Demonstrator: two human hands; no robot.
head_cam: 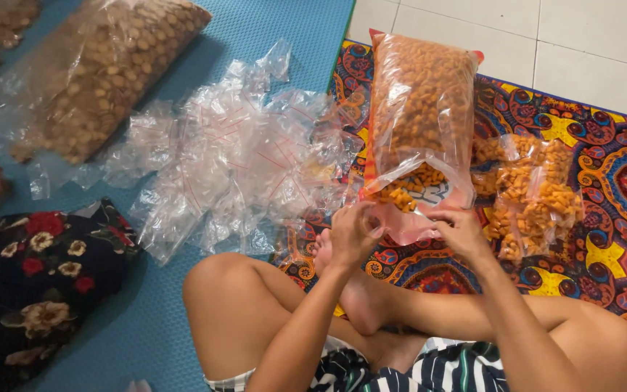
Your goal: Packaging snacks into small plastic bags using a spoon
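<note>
— Item one, the hands?

— Left hand and right hand, both bare, raised side by side over crossed legs. Fingers of each curled closed, pinching the thin, glossy film of a small clear bag between them; it sits at the mouth of the big bag.

— The big bag?

— Large clear plastic sack, oblong, bulging, lying just beyond the hands with its open end toward them. Filled with small orange snack pieces, knobbly and dry-looking. A pinkish strip shows along its edges.

— To the right hand's side?

— Small filled packets, clear, crinkled, same orange pieces, piled on a patterned mat of red, blue and yellow medallions.

— To the left?

— Heap of empty little bags, transparent with thin red lines, crumpled, on a blue ribbed mat. Farther out, a second large sack of brown round pieces. Near the left edge, a dark floral cloth. White floor tiles beyond.
</note>
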